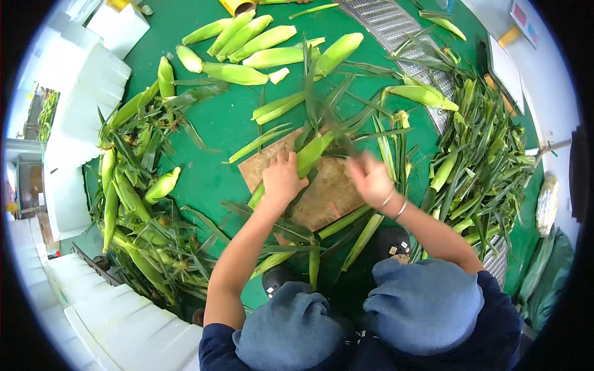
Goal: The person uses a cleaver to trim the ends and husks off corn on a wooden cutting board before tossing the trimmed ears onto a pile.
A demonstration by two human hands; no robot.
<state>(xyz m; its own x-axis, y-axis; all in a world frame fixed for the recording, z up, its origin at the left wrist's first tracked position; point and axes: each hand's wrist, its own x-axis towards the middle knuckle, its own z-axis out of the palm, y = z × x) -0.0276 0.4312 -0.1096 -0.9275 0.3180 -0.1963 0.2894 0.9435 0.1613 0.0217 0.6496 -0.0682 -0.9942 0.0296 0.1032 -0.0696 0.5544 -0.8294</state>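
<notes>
My left hand point(283, 178) is closed around an ear of corn point(314, 151) in its green husk. The ear lies slantwise over a worn wooden board point(328, 191) on the green floor. Just right of it is my right hand point(370, 179), fingers curled and partly smeared by motion. A dark blurred streak runs up from its fingers, too smeared to name. Long leaves at the far end of the ear are blurred too. Cut pieces of stalk and leaf lie around the board.
Trimmed ears of corn point(266, 42) lie in a group at the far side. Untrimmed corn point(139, 210) is piled at left, beside white foam boxes point(80, 123). A big heap of leaves point(489, 148) stands at right, over a metal drain grate point(387, 28). My shoes point(392, 242) are near the board.
</notes>
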